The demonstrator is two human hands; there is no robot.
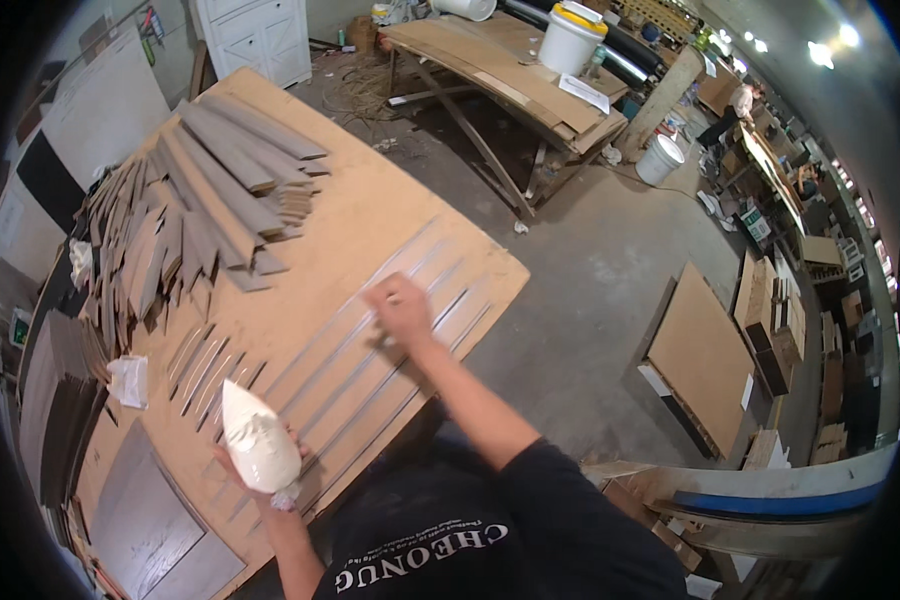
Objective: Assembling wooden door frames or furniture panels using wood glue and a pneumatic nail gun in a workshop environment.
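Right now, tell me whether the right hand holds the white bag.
No, the left hand holds the white bag, well apart from the right hand.

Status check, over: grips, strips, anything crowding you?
Left grip around white bag. Right grip over strips, blurred, hold unclear. Strips laid in rows. Plank pile crowds table at left.

My right hand: blurred over tabletop, can't tell if holding anything.
My left hand: partly hidden behind white-filled bag over tabletop.
Co-worker: far beyond tabletop, too small; hands unreadable.
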